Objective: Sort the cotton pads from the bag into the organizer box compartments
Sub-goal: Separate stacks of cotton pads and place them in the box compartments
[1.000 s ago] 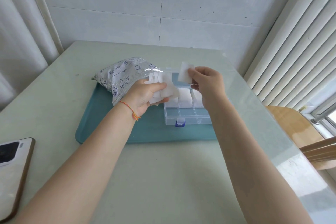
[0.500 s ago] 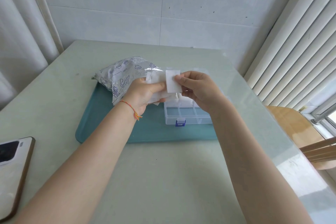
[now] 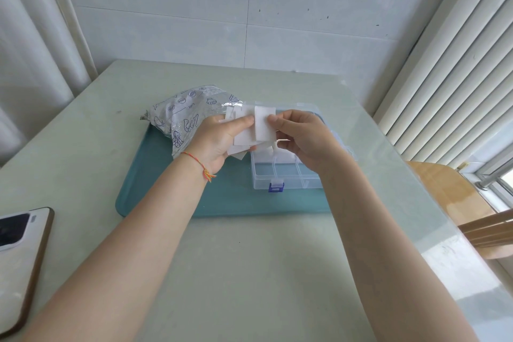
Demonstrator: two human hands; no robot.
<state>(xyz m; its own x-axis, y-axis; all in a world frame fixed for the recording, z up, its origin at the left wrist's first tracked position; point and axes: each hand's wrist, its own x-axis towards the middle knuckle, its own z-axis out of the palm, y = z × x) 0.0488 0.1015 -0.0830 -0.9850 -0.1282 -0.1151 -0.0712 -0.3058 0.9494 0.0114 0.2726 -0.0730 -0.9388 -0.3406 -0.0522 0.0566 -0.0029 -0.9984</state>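
Observation:
My left hand [image 3: 219, 139] grips a loose stack of white square cotton pads [image 3: 243, 139] above the tray. My right hand [image 3: 301, 139] pinches one cotton pad [image 3: 263, 123] at its right edge, held upright against the stack. Below both hands the clear organizer box [image 3: 286, 176] lies open on the teal tray [image 3: 155, 175], with a blue latch at its front. White pads fill some back compartments; the front row shows no pads. The printed plastic bag [image 3: 186, 114] lies at the tray's back left, behind my left hand.
A phone [image 3: 19, 253] in a brown case lies at the table's left front edge. A wooden chair [image 3: 455, 197] stands past the table's right edge, under white blinds. A curtain hangs at the left, and a tiled wall closes the far side.
My right hand brought its single pad down and left from above the box to the stack in my left hand. The left hand stayed about where it was.

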